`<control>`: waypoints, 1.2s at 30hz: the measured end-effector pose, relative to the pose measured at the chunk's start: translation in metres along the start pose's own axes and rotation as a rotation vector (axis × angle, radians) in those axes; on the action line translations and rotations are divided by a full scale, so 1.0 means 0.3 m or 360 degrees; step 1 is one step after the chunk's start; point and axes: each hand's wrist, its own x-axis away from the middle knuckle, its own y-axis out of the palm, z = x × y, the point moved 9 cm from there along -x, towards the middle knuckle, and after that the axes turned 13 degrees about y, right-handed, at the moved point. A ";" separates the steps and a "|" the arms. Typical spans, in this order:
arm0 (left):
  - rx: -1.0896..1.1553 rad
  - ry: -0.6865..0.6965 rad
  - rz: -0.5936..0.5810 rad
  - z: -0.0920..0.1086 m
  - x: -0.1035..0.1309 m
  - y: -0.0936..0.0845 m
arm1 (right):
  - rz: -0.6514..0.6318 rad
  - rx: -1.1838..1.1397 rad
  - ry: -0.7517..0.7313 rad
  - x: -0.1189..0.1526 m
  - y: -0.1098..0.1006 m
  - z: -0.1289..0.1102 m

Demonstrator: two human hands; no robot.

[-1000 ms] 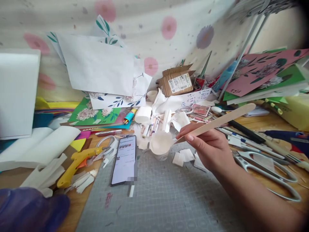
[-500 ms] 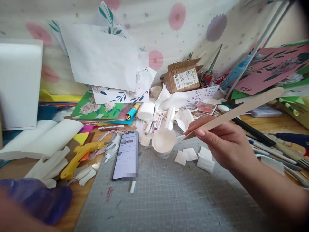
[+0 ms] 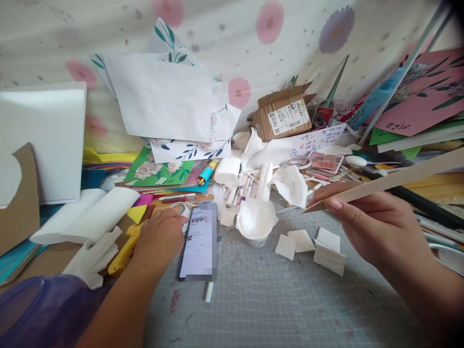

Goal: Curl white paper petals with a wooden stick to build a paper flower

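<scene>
My right hand (image 3: 377, 222) pinches a flat pale wooden craft stick (image 3: 395, 176) between thumb and fingers, its lower end pointing left. The stick rises over the hand to the right frame edge. Left of its tip stands a paper cup (image 3: 253, 237) with a white, ragged-edged lining or paper flaring over its rim. My left hand (image 3: 159, 237) is at the upper left edge of a lit phone (image 3: 198, 246), over a yellow glue gun (image 3: 125, 249). Its fingers bend downward and are mostly hidden, so I cannot see whether they grip anything.
A grey cutting mat (image 3: 253, 309) carries white paper squares (image 3: 328, 251) and a short white stick (image 3: 209, 292). Behind lie markers (image 3: 239, 191), a cardboard box (image 3: 282, 116) and paper sheets (image 3: 163, 96). White rolls (image 3: 97, 212) and a purple translucent object (image 3: 39, 309) are at left.
My left hand has come in from the lower left to the phone and glue gun. The view has shifted, and my right hand, still with the craft stick, appears farther right.
</scene>
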 end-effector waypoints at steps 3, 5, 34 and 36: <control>-0.0003 0.0036 -0.0034 0.009 0.005 0.004 | -0.0089 0.0036 -0.0023 0.006 0.022 -0.019; 0.0005 0.0071 -0.0031 0.019 0.003 0.002 | -0.0118 0.0088 -0.0049 0.011 0.035 -0.034; 0.0571 -0.0176 0.0528 -0.042 0.042 -0.100 | -0.1027 0.0416 0.0119 0.023 0.182 0.023; 0.0571 -0.0169 0.0547 -0.043 0.043 -0.105 | -0.1263 0.0498 0.0075 0.049 0.215 0.022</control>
